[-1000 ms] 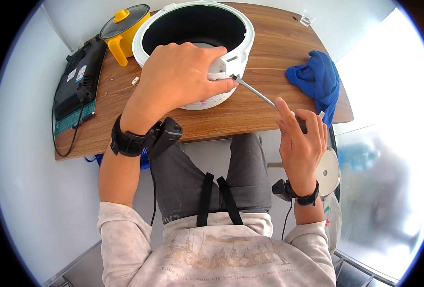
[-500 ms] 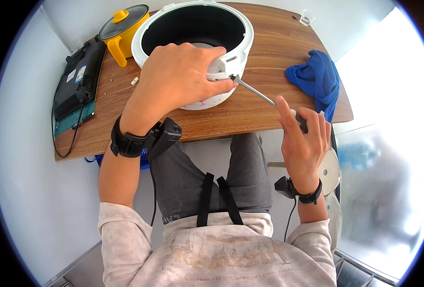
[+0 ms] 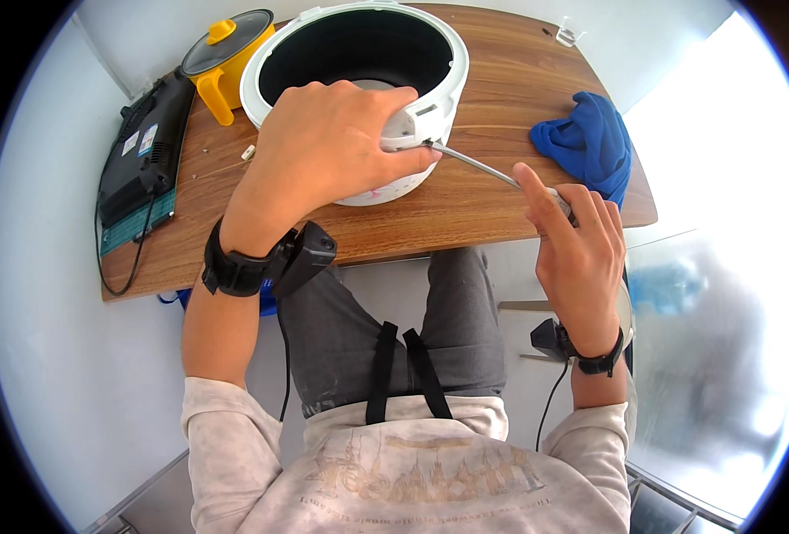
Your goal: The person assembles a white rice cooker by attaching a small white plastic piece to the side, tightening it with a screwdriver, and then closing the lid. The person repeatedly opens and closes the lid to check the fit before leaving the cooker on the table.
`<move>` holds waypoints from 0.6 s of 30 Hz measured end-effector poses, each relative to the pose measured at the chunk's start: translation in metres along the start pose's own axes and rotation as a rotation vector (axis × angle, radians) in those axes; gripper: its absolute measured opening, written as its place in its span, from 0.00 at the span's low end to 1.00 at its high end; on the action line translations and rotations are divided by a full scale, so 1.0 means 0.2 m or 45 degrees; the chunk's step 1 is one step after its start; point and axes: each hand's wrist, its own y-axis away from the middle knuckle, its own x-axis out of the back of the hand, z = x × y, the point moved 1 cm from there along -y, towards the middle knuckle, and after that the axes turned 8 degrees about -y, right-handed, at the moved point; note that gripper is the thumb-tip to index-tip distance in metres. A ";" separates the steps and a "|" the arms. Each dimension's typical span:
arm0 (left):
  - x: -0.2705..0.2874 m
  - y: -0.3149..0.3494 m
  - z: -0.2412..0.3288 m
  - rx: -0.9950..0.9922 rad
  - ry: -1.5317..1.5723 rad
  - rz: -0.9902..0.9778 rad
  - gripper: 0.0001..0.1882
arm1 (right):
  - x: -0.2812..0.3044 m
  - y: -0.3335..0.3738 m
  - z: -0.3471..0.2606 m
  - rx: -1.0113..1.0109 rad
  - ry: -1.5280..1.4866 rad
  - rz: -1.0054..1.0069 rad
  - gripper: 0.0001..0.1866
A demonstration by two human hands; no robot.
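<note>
A white rice cooker body [image 3: 452, 67] with a dark interior stands at the table's front middle, lid off. My left hand [image 3: 328, 133] is closed over its near rim, thumb and fingers around the front latch part. In my right hand [image 3: 581, 249] is a screwdriver [image 3: 476, 164], its grip mostly hidden by the fingers. The metal shaft runs left and slightly up, and its tip meets a small dark gap under the rim, beside my left fingertips.
On the wooden table [image 3: 501, 107], a yellow pot [image 3: 225, 76] with a glass lid stands at the far left. Nearer lies a black appliance [image 3: 145, 151] with a cord on a green mat [image 3: 114, 233]. A blue cloth [image 3: 586, 142] and a small clear cup [image 3: 568, 34] are on the right.
My right hand has swung slightly right and down with the screwdriver, its tip staying at the rim. The rice cooker body and left hand have shifted very slightly left.
</note>
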 end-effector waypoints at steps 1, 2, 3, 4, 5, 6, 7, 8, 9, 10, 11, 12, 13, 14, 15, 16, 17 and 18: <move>0.00 0.00 0.00 -0.001 -0.006 0.003 0.28 | 0.01 0.00 -0.01 -0.018 -0.045 -0.014 0.32; 0.00 0.00 0.00 -0.001 -0.013 0.006 0.28 | 0.01 -0.01 -0.02 -0.036 -0.091 -0.027 0.32; 0.00 0.00 0.00 -0.004 -0.008 -0.004 0.28 | 0.02 -0.01 -0.04 -0.052 -0.137 -0.040 0.32; 0.00 0.00 0.00 -0.006 -0.004 -0.014 0.28 | 0.01 0.00 -0.05 -0.087 -0.207 -0.056 0.31; 0.01 0.00 0.00 -0.008 -0.001 -0.024 0.27 | 0.01 0.01 -0.06 -0.121 -0.278 -0.072 0.30; 0.01 0.00 0.00 0.001 0.020 -0.037 0.29 | 0.00 0.02 -0.07 -0.157 -0.350 -0.087 0.30; 0.01 -0.01 0.00 0.011 0.040 -0.050 0.30 | -0.01 0.04 -0.09 -0.228 -0.473 -0.101 0.29; 0.02 -0.01 0.00 0.020 0.061 -0.063 0.31 | -0.03 0.06 -0.11 -0.299 -0.596 -0.116 0.28; 0.02 -0.02 0.01 0.031 0.050 -0.092 0.31 | -0.04 0.09 -0.13 -0.371 -0.720 -0.132 0.27; 0.03 -0.02 0.01 0.041 0.039 -0.121 0.31 | -0.06 0.10 -0.14 -0.434 -0.859 -0.159 0.25; 0.03 -0.02 0.01 0.051 0.028 -0.150 0.31 | -0.07 0.10 -0.16 -0.496 -0.998 -0.186 0.23; 0.03 -0.02 0.01 0.051 0.024 -0.151 0.30 | -0.07 0.10 -0.17 -0.585 -1.183 -0.244 0.22; 0.03 -0.02 0.00 0.050 0.020 -0.152 0.30 | -0.08 0.11 -0.19 -0.688 -1.360 -0.294 0.21; 0.03 -0.01 0.00 0.049 0.016 -0.153 0.30 | -0.07 0.10 -0.20 -0.820 -1.582 -0.376 0.21; 0.02 -0.01 0.00 0.034 0.019 -0.116 0.29 | -0.07 0.10 -0.22 -0.951 -1.802 -0.458 0.21; 0.01 -0.01 -0.01 0.018 0.022 -0.079 0.29 | -0.08 0.10 -0.23 -0.970 -1.917 -0.459 0.21; 0.00 -0.01 -0.01 0.003 0.026 -0.043 0.29 | -0.09 0.11 -0.25 -0.989 -2.033 -0.460 0.22; 0.00 -0.01 -0.01 0.007 0.017 -0.044 0.28 | -0.10 0.12 -0.27 -1.007 -2.149 -0.460 0.23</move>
